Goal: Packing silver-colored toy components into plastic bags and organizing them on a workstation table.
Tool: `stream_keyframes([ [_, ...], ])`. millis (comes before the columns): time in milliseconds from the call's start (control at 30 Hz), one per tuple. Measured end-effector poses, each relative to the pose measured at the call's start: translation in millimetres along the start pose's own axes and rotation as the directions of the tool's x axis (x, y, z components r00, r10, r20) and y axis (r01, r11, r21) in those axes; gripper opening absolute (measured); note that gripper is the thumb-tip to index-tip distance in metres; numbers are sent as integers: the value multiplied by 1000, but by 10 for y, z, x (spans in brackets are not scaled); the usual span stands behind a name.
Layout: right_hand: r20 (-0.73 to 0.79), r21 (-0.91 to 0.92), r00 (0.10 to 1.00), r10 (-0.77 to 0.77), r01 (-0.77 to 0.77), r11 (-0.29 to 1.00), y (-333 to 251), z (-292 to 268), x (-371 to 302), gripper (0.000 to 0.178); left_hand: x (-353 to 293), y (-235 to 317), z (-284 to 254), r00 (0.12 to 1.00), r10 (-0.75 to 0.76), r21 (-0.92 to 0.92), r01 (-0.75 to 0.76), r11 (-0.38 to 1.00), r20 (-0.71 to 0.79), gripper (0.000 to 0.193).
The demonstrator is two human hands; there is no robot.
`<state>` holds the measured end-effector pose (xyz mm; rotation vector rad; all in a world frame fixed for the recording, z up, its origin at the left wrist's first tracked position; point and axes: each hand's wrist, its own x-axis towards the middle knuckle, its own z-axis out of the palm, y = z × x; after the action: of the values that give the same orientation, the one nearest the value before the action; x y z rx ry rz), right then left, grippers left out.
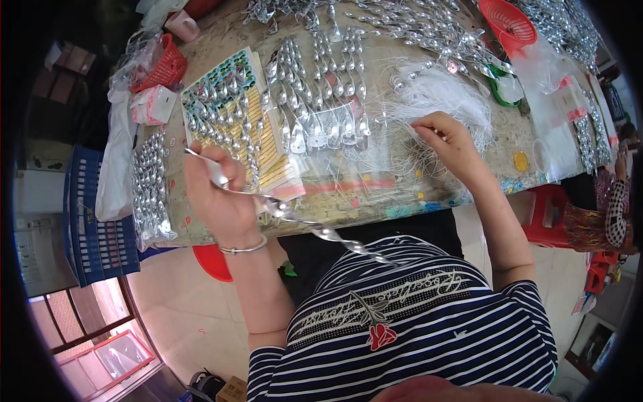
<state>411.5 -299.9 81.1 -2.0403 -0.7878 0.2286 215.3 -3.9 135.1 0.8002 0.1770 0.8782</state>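
My left hand [223, 194], a bangle at its wrist, is closed on a shiny silver twisted strand [328, 233]. The strand runs across the fingers and trails slantwise past the table edge, in front of my striped shirt. My right hand [452, 144] has thumb and forefinger brought together at the near side of a loose heap of fine white threads [445, 97]. Whether a thread sits between those fingertips is too fine to make out. Between the hands lie rows of similar silver twisted strands [321, 87], their wide ends toward me.
On the worn table [362, 211], a yellow patterned sheet [271, 157] lies under more strands. A red basket [163, 65] and a pink-white box [154, 105] stand at left. A red basket [507, 25] and a green basket [504, 87] are at right. A red stool [546, 218] stands beyond.
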Motion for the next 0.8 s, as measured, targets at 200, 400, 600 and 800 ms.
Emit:
stream_keyframes([
  [200, 37, -232, 982, -184, 188, 954, 133, 44, 62, 16, 141, 193, 307, 994, 99, 283, -109, 953, 47, 24],
  [400, 48, -391, 952, -301, 295, 872, 215, 188, 198, 15, -256, -142, 495, 889, -433, 654, 238, 718, 152, 16],
  [600, 20, -365, 956, -294, 281, 888, 197, 111, 248, 11, -541, -529, 424, 788, -591, 731, 301, 612, 170, 21],
  [800, 36, -177, 991, -126, 130, 976, -89, -58, 174, 7, -541, -612, 368, 749, -650, 770, 338, 541, 128, 21],
])
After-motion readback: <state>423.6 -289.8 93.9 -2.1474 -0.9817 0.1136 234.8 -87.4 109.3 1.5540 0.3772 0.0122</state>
